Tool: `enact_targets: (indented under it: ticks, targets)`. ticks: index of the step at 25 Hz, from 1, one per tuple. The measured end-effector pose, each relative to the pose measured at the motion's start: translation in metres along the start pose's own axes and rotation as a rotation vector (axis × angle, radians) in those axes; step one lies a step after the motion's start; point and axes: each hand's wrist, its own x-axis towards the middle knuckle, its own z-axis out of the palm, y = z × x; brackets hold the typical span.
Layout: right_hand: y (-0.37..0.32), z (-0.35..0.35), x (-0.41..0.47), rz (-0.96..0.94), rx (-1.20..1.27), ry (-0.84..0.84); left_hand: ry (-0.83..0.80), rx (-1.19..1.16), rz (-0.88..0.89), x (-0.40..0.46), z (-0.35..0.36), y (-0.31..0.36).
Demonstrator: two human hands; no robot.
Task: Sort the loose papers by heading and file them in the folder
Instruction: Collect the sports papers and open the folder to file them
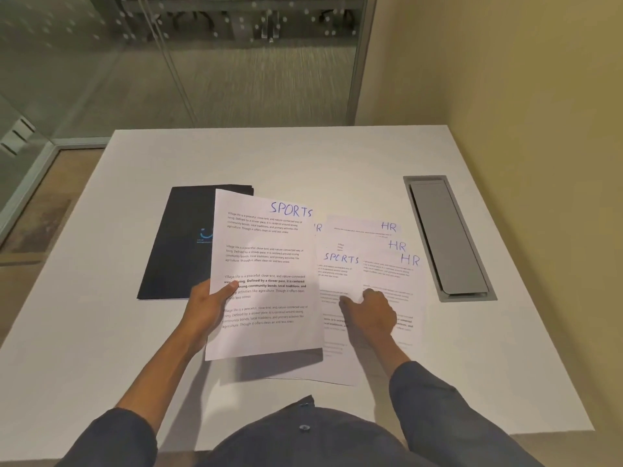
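My left hand (pixel 205 308) grips the left edge of a white sheet headed SPORTS (pixel 266 264) and holds it lifted above the table, thumb on its face. To the right, several loose sheets lie fanned on the table: another SPORTS sheet (pixel 337 274) and three HR sheets (pixel 401 264). Fingertips of my right hand (pixel 369 310) press down on this spread, where the SPORTS sheet meets the front HR sheet. A closed black folder (pixel 178 244) lies flat at the left, partly hidden behind the lifted sheet.
The white table (pixel 303 156) has a grey recessed cable hatch (pixel 445 237) at the right. A beige wall runs along the right side, and glass partitions stand beyond the far edge. Bare tabletop lies in front of the folder.
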Motion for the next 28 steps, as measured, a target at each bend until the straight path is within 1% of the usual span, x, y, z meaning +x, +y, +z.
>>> enact_targets:
  ticks: [3, 5, 10, 13, 16, 19, 21, 24, 28]
  targets:
    - [-0.013, 0.013, -0.008, 0.063, -0.155, 0.034, 0.001, 0.024, -0.001, 0.001, -0.012, 0.003]
    - [-0.018, 0.019, -0.01, 0.085, -0.194, 0.036, -0.008, 0.03, 0.008, 0.002, -0.021, 0.004]
    - [-0.022, 0.026, -0.006, 0.145, -0.123, 0.071, -0.017, 0.073, 0.01, 0.004, -0.041, 0.001]
    - [-0.022, 0.026, -0.001, 0.171, -0.051, 0.033, -0.014, 0.087, 0.006, 0.005, -0.051, -0.002]
    - [-0.02, 0.019, -0.002, 0.123, 0.137, 0.011, -0.013, 0.074, 0.011, 0.005, -0.055, -0.001]
    - [-0.02, 0.0, -0.009, 0.084, 0.306, 0.099, -0.007, 0.052, 0.014, 0.007, -0.052, 0.002]
    - [-0.017, -0.019, -0.014, 0.006, 0.446, 0.159, -0.008, 0.045, 0.017, 0.008, -0.047, 0.003]
    - [-0.004, -0.053, -0.015, -0.143, 0.639, 0.155, -0.001, 0.047, 0.031, 0.008, -0.035, 0.004]
    - [0.015, -0.106, -0.013, -0.191, 0.897, 0.222, 0.011, 0.078, 0.082, 0.005, -0.018, 0.007]
